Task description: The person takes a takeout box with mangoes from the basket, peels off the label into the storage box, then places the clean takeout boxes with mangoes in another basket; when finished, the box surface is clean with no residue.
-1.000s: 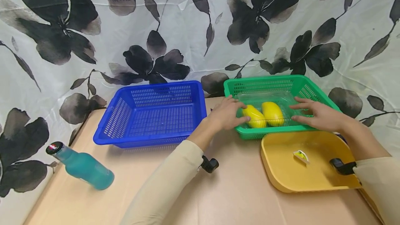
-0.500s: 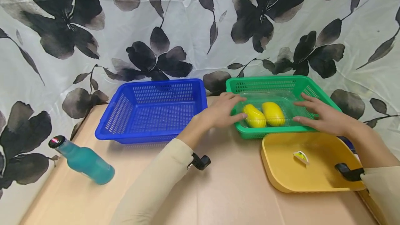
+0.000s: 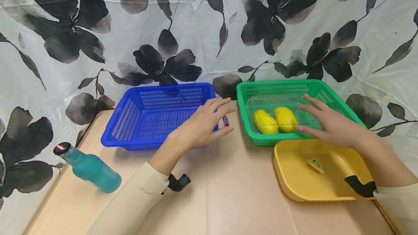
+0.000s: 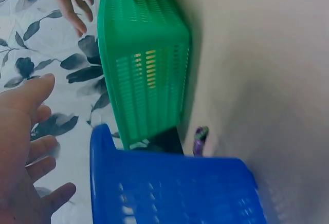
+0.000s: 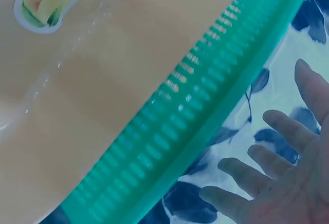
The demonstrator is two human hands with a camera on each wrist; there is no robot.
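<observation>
My left hand hovers over the right end of the blue basket, fingers loosely spread and nothing held. In the left wrist view its fingers stand apart from the blue rim. My right hand is above the right part of the green basket, fingers spread, holding nothing. Inside the green basket a clear plastic container holds two yellow mangoes. A small purple wrapped item lies by the blue basket's right end, partly hidden in the head view.
A yellow tray with a small sticker-like piece in it stands in front of the green basket. A teal bottle with a dark cap is at the left of the table. Floral cloth hangs behind.
My left hand has moved left from the green basket to the blue basket's right end. The right hand stays near the green basket's right side. The mangoes and clear container have not visibly moved.
</observation>
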